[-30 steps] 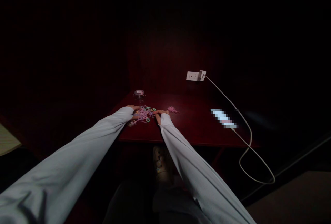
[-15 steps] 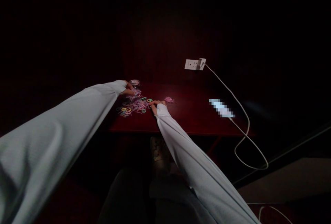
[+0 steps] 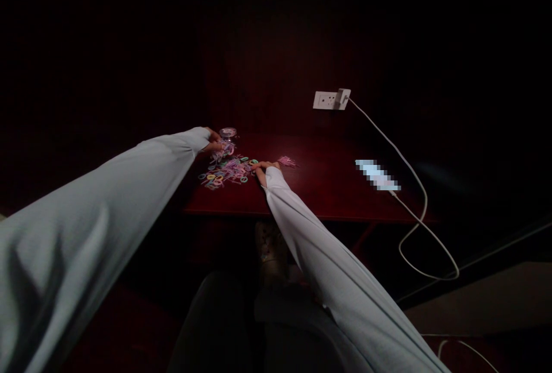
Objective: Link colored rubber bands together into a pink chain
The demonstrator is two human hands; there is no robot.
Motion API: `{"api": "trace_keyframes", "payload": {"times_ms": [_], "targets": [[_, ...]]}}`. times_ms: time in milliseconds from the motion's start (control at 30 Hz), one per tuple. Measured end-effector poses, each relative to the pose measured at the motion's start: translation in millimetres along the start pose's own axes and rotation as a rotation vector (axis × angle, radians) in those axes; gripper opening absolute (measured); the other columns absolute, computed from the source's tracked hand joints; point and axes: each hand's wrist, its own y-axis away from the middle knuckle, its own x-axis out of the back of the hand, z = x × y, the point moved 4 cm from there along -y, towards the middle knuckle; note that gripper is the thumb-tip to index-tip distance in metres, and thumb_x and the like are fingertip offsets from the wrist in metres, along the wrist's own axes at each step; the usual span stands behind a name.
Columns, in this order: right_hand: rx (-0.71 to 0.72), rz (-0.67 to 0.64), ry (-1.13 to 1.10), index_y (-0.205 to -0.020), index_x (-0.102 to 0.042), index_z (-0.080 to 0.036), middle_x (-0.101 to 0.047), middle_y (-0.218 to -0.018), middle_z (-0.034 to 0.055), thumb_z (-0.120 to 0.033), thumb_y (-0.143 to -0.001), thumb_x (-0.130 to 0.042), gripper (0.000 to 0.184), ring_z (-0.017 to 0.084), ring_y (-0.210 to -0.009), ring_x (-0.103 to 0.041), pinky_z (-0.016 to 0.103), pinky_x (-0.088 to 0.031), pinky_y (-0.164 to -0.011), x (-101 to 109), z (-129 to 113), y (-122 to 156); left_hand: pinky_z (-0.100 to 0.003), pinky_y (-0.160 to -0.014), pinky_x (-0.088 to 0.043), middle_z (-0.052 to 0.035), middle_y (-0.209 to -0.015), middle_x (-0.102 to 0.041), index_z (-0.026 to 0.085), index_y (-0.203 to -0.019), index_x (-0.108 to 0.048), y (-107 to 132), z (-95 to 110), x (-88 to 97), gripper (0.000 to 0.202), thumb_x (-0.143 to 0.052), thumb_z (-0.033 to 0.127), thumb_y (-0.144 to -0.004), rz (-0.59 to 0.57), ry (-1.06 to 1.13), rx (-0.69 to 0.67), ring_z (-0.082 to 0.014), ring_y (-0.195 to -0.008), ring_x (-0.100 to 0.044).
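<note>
A scatter of small pastel rings (image 3: 226, 170), pink, purple, green and yellow, lies on a dark red table (image 3: 319, 195). My left hand (image 3: 212, 142) is raised at the pile's far left, fingers closed on a bunch of rings, right beside a small clear jar (image 3: 227, 133). My right hand (image 3: 264, 167) rests on the table at the pile's right edge, fingers curled onto the rings. A small pink clump (image 3: 286, 161) lies just right of that hand. Both arms wear pale long sleeves.
A phone (image 3: 378, 175) lies on the table's right side, its white cable (image 3: 414, 229) looping off the edge up to a charger in a wall socket (image 3: 331, 99). The room is very dark. A shoe (image 3: 269, 249) shows under the table.
My left hand rose from the middle of the pile to the jar at its far left with rings in it. My right hand stayed at the pile's right edge.
</note>
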Motion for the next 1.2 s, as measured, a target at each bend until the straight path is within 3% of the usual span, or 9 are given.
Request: {"api": "trace_keyframes", "payload": {"times_ms": [133,267,467,633,733,900,1100,1200], "targets": [[-0.022,0.008,-0.004,-0.107,-0.087,-0.026,-0.080,-0.121,0.0042,-0.020,-0.102,-0.061,0.027,0.025,-0.128,-0.057,0.037,-0.042,-0.117,0,0,0,-0.029,-0.082,-0.051,-0.0076,-0.085,-0.077,0.013,-0.112,-0.084,9,9,-6.5,0.069,-0.073,0.071,-0.075,-0.018,-0.228,0.033,-0.0253,-0.090,-0.070],[0.016,0.015,-0.043,-0.103,-0.087,-0.027,-0.081,-0.120,0.0028,-0.021,-0.101,-0.063,0.025,0.024,-0.124,-0.059,0.035,-0.044,-0.115,-1,2,-1,-0.027,-0.077,-0.050,-0.0071,-0.086,-0.077,0.017,-0.110,-0.085,18,19,-7.6,0.069,-0.070,0.074,-0.076,-0.078,-0.314,0.034,-0.0244,-0.085,-0.071],[0.032,0.021,-0.039,-0.107,-0.088,-0.027,-0.081,-0.115,0.0033,-0.023,-0.101,-0.063,0.026,0.025,-0.125,-0.060,0.036,-0.045,-0.116,-6,9,-6,-0.022,-0.081,-0.051,-0.0038,-0.092,-0.081,0.021,-0.112,-0.086,31,33,-5.7,0.059,-0.073,0.069,-0.080,-0.122,-0.160,-0.020,-0.0213,-0.090,-0.072],[0.047,0.031,-0.064,-0.108,-0.088,-0.028,-0.081,-0.115,0.0030,-0.025,-0.102,-0.063,0.026,0.025,-0.125,-0.060,0.035,-0.046,-0.116,-8,12,-7,-0.023,-0.090,-0.052,-0.0019,-0.093,-0.083,0.023,-0.125,-0.084,37,28,-8.8,0.064,-0.074,0.066,-0.079,-0.184,-0.074,0.015,-0.0215,-0.096,-0.074],[0.032,0.047,-0.073,-0.106,-0.088,-0.028,-0.081,-0.113,0.0034,-0.023,-0.101,-0.063,0.027,0.025,-0.125,-0.061,0.035,-0.047,-0.115,-8,11,-6,-0.025,-0.092,-0.053,-0.0029,-0.096,-0.083,0.021,-0.135,-0.081,42,17,-0.8,0.071,-0.071,0.066,-0.080,-0.121,-0.040,0.021,-0.0218,-0.098,-0.074],[-0.018,0.049,-0.060,-0.103,-0.088,-0.025,-0.082,-0.113,0.0042,-0.017,-0.099,-0.062,0.027,0.025,-0.124,-0.062,0.036,-0.048,-0.114,-9,9,-8,-0.027,-0.089,-0.053,-0.0053,-0.098,-0.082,0.018,-0.118,-0.085,57,4,12.0,0.059,-0.067,0.064,-0.085,-0.006,-0.054,0.011,-0.0214,-0.095,-0.072],[-0.007,0.056,-0.080,-0.098,-0.087,-0.027,-0.084,-0.113,0.0020,-0.015,-0.096,-0.063,0.027,0.026,-0.122,-0.063,0.037,-0.049,-0.113,-10,11,-11,-0.027,-0.100,-0.053,-0.0092,-0.112,-0.083,0.019,-0.112,-0.087,55,11,-9.1,0.055,-0.065,0.063,-0.087,-0.004,-0.052,-0.067,-0.0246,-0.109,-0.074],[-0.015,0.056,-0.066,-0.100,-0.088,-0.026,-0.084,-0.114,0.0030,-0.016,-0.096,-0.063,0.027,0.026,-0.122,-0.064,0.037,-0.050,-0.113,-8,10,-9,-0.032,-0.109,-0.050,-0.0117,-0.128,-0.080,0.019,-0.129,-0.084,51,17,-20.5,0.056,-0.059,0.054,-0.093,0.001,-0.137,-0.127,-0.0270,-0.120,-0.070]]}}
